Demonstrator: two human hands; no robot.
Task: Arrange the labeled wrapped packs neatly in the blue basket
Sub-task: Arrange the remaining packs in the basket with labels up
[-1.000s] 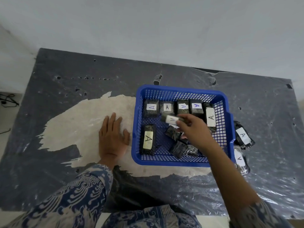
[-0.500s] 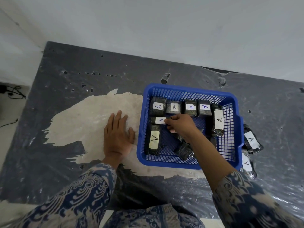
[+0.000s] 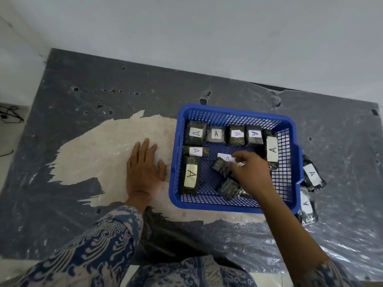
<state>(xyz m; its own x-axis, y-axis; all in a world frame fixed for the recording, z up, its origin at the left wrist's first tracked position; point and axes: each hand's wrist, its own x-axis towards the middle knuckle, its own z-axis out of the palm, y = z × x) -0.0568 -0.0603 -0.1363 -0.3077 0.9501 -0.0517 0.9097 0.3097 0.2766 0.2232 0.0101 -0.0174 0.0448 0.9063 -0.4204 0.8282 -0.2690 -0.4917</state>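
Observation:
The blue basket (image 3: 289,125) sits on the table right of centre. Several black wrapped packs with white "A" labels stand in a row along its far wall (image 3: 236,134). One lies along the right side (image 3: 272,150). At the left lie a small pack (image 3: 195,151) and a long pack (image 3: 190,176). My right hand (image 3: 251,172) is inside the basket, fingers closed on a tilted pack (image 3: 221,167) in the middle. More unlabeled-side packs (image 3: 227,187) lie loose under my wrist. My left hand (image 3: 145,172) rests flat on the table beside the basket.
Two labeled packs lie outside the basket against its right wall, one (image 3: 312,175) farther and one (image 3: 306,204) nearer. The table is covered in wrinkled dark plastic sheet (image 3: 83,100) with a pale torn patch. A white wall runs behind.
My right hand left the small pack at the basket's left side, under the back row, and moved right to the tilted pack in the middle. The left hand stayed put.

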